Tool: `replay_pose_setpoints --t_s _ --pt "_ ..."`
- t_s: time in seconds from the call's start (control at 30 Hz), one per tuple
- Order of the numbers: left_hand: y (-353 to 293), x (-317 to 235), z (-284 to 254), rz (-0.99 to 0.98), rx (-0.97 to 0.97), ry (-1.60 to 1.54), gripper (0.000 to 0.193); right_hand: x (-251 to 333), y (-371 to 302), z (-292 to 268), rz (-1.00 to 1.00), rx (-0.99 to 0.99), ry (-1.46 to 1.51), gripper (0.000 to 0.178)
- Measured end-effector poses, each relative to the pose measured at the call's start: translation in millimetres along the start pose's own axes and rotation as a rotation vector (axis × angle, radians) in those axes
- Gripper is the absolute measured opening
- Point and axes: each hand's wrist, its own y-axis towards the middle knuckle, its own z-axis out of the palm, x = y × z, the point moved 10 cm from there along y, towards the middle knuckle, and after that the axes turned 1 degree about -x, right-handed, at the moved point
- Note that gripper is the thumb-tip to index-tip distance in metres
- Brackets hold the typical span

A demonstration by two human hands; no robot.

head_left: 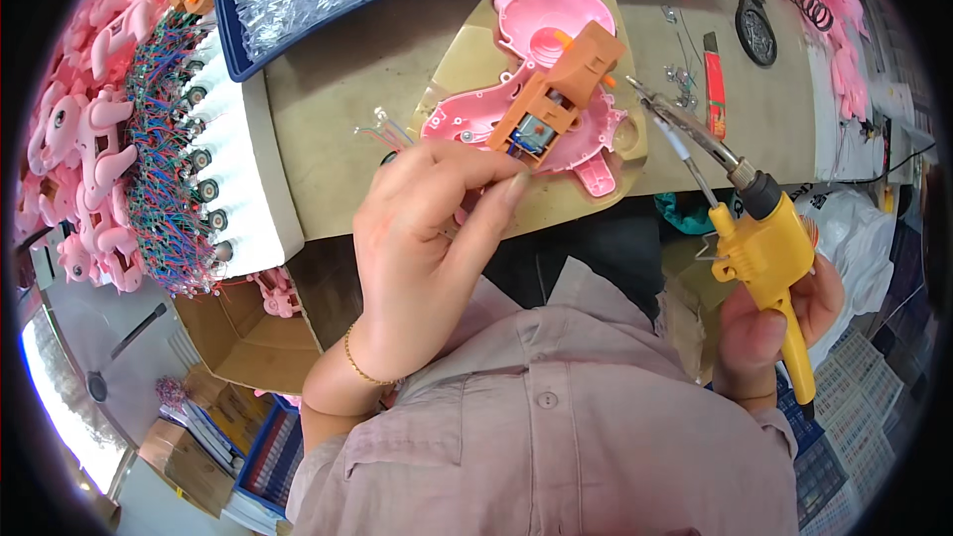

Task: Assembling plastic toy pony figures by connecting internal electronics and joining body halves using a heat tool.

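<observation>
My left hand [422, 223] pinches thumb and forefinger at the lower end of an orange plastic motor housing [586, 65]. A small blue-and-silver motor [536, 134] shows in the housing's opening. Beneath lies a pink toy shell half [467, 111], its hollow side up, in a tan shaped holder [486, 30]. Thin wires [382, 127] with bare ends stick out beside my left knuckles. In my right hand [747, 333] is a yellow soldering gun [769, 248], gripped by its handle. Its tip points up and left, just right of the housing, apart from it.
Blue trays [298, 0] of clear plastic parts line the back. At left are a white rack [263, 179] of round parts, bundled coloured wires [164, 159] and piled pink toys [84, 139]. A red utility knife [714, 89] and a black coiled cord [799, 2] lie at right.
</observation>
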Motion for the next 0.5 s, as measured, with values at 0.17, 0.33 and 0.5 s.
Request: replay_pose_setpoints --t_s 0.17,0.33,0.5 --pt "4.6 -11.4 2.8 0.172 -0.051 0.255 0.008 1.6 -6.7 9.9 -0.058 0.095 0.092 0.071" --pt "5.5 -17.0 6.2 0.213 -0.027 0.326 0.008 4.1 -5.4 31.6 -0.158 0.203 0.186 0.068" --pt "4.8 -17.0 2.7 0.198 -0.097 0.272 0.009 12.4 -2.1 49.8 -0.112 0.301 0.334 0.066"
